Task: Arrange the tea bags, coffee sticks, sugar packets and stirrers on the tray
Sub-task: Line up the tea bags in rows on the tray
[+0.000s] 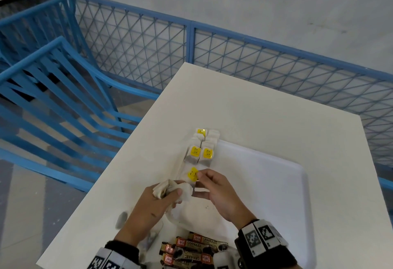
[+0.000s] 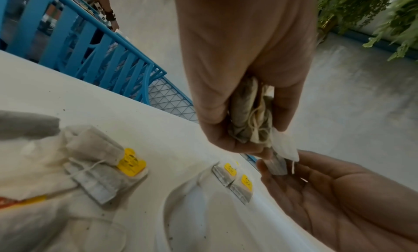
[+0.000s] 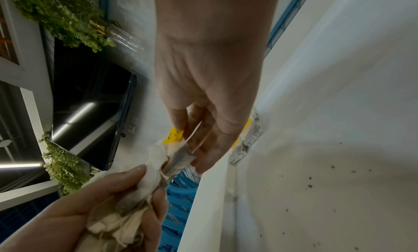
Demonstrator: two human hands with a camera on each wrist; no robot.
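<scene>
Both hands work a bunch of tea bags at the near left edge of the tray.

The left hand (image 1: pixel 148 202) clutches a crumpled bunch of pale paper tea bags (image 1: pixel 170 190); the right hand (image 1: pixel 219 192), just beside it, pinches one yellow-tagged tea bag (image 1: pixel 193 174) pulled from that bunch. Beyond the fingertips, more yellow-tagged tea bags (image 1: pixel 201 153) lie in a row along the white plastic tray's (image 1: pixel 276 183) left rim. Brown-and-orange coffee sticks (image 1: pixel 191 249) lie between the wrists.
</scene>
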